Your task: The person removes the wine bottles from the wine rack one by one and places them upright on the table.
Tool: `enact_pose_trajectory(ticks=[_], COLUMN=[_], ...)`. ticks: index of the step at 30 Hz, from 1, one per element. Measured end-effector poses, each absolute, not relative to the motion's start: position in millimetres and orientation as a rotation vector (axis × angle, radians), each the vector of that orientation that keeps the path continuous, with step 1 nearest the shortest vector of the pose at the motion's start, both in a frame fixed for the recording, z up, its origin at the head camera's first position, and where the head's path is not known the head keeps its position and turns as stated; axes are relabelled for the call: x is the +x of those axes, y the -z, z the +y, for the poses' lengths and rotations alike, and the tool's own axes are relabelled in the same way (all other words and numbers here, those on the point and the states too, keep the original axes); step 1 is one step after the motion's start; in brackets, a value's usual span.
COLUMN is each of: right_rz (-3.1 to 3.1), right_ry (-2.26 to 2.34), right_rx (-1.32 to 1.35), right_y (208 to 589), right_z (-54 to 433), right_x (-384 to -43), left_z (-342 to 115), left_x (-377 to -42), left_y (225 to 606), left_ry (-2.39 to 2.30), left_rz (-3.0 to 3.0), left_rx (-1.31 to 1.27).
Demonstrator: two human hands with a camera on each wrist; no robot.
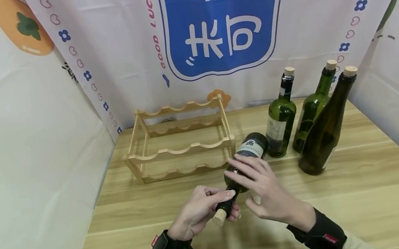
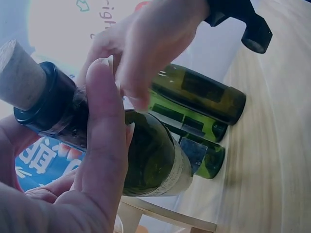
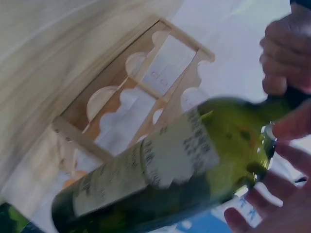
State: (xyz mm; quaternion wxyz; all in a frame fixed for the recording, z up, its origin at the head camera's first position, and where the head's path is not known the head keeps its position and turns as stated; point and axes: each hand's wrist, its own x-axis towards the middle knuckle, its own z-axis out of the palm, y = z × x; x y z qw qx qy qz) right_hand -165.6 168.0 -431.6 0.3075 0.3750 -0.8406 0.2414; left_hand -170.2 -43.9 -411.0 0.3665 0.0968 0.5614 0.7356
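A corked green wine bottle [image 1: 256, 141] is held tilted over the table, its base pointing away to the right and its cork [image 1: 219, 217] toward the person. My left hand [image 1: 198, 209] grips it by the dark neck, thumb laid along the top. Beside the bottle's shoulder, my right hand [image 1: 269, 192] has its fingers spread and extended, curled round nothing. The right wrist view shows the bottle's pale printed label [image 3: 180, 150] and the fingertips of the right hand close to the glass. Seen from the left wrist, the cork [image 2: 19, 75] sits in the bottle mouth.
A wooden bottle rack [image 1: 180, 150] with scalloped rails stands at the back left. To the right are three upright corked bottles: one with a pale label [image 1: 280, 117], a green one [image 1: 314, 104] and a tall brown one [image 1: 323, 134]. Printed cloth [image 1: 121, 44] hangs behind the table.
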Motion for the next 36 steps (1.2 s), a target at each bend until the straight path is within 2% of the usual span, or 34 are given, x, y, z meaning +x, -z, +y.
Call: enact_pose_trajectory(ticks=[3, 10, 22, 27, 36], right_rz=[-2.223, -2.177, -2.149, -2.157, -2.165], right_ry=[-0.508, -0.402, -0.513, -0.562, -0.728], right_rx=[1.087, 1.062, 0.983, 0.968, 0.918], right_y=[430, 430, 412, 405, 383], right_z=[160, 159, 167, 173, 182], right_x=[-168, -175, -182, -182, -186], left_z=[-43, -40, -29, -20, 15], left_x=[-173, -177, -192, -204, -222], left_y=[408, 399, 385, 403, 446], left_ry=[-1.887, -1.859, -1.805, -1.873, -1.629], left_rz=[1.449, 1.501, 1.783, 2.035, 2.297], left_rx=[0.278, 0.312, 0.379, 0.382, 0.644])
